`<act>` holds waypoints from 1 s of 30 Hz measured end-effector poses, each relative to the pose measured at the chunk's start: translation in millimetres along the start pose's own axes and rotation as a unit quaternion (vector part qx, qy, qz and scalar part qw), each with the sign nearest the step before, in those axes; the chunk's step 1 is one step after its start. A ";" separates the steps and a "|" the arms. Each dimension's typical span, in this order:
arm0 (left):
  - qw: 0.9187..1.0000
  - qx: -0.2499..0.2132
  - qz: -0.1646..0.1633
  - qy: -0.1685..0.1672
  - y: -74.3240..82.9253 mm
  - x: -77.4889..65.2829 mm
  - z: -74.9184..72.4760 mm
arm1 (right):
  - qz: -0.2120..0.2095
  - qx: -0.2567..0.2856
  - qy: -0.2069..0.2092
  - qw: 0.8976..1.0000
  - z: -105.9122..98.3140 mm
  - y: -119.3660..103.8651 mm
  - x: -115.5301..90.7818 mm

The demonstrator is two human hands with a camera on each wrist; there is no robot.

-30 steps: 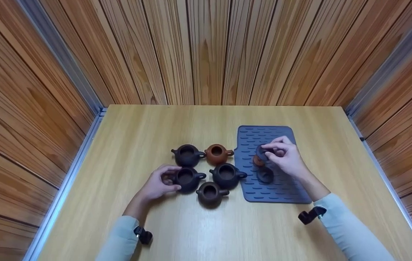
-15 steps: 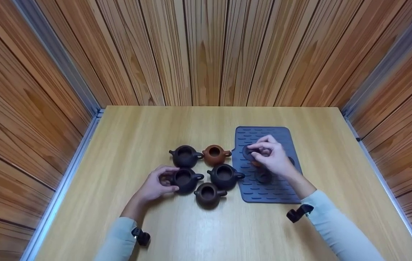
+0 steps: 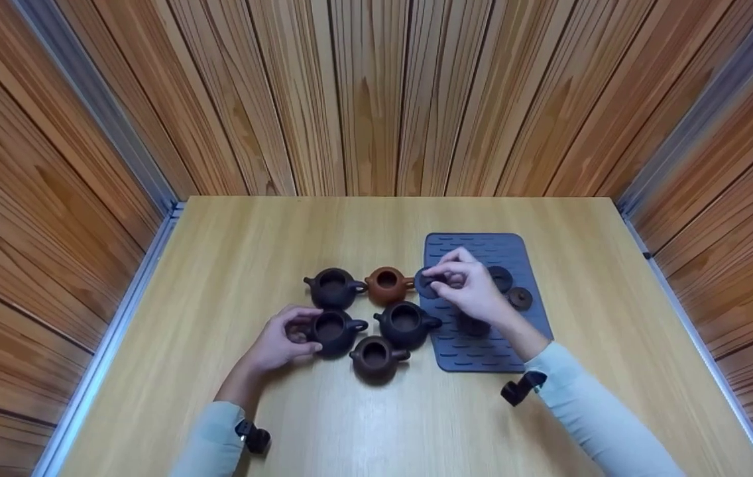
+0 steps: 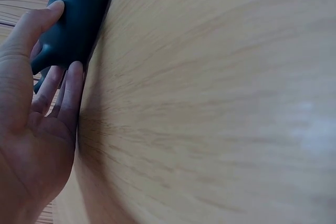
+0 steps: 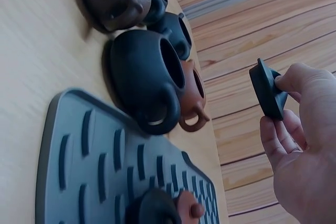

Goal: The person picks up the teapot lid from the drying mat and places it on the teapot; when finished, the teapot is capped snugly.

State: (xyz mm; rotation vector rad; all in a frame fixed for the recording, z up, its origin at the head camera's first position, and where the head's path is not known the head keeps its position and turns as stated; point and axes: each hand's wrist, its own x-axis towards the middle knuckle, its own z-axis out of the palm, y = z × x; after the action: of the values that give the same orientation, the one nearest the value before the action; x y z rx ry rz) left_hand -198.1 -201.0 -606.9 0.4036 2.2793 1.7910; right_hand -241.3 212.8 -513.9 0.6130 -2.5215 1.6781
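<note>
My left hand (image 3: 284, 339) holds a dark, lidless teapot (image 3: 331, 334) on its spout side, standing upright on the table. In the left wrist view, the thumb lies on the teapot's (image 4: 81, 22) wall and the fingertips touch it near the spout. My right hand (image 3: 472, 291) pinches a dark teapot lid (image 3: 425, 283) in the air at the mat's left edge. From the right wrist view, that lid (image 5: 266, 90) is tilted, with thumb and fingers at its knob and rim. Just left of it stands a small reddish-brown teapot (image 3: 388, 286), uncovered.
A black teapot (image 3: 407, 326), a brown one (image 3: 376, 360) and another dark one (image 3: 334, 289) stand close together, all uncovered. On the grey mat (image 3: 456, 358) lie a dark lid (image 3: 500, 278), a brown lid (image 3: 520, 299) and, in the right wrist view, a reddish lid (image 5: 190, 208).
My right hand has moved left with the dark lid, from over the mat's middle to its left edge, uncovering lids behind it. The left hand keeps its hold on the teapot.
</note>
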 end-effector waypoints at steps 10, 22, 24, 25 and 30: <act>1.000 0.000 0.004 0.002 -0.7 -1.1 -0.3 | -0.028 0.020 -0.025 0.999 26.7 -10.8 9.2; 1.000 0.003 0.005 0.001 -0.8 -1.4 0.4 | -0.055 0.023 -0.056 0.997 58.8 -21.1 17.9; 1.000 0.003 0.001 0.003 -0.9 -1.5 0.1 | -0.056 0.026 -0.061 0.996 63.9 -23.7 19.5; 1.000 0.004 -0.002 0.004 -0.8 -1.5 0.0 | -0.057 0.027 -0.064 0.996 66.3 -25.2 19.9; 1.000 0.003 -0.004 0.005 0.0 -1.4 0.3 | -0.058 0.039 -0.078 0.994 78.4 -30.5 21.2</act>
State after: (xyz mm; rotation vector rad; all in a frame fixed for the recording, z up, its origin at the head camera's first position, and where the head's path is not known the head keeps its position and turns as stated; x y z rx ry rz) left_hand -196.7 -201.2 -607.0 0.3882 2.2894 1.7880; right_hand -236.6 126.2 -513.8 0.9140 -2.4753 1.7585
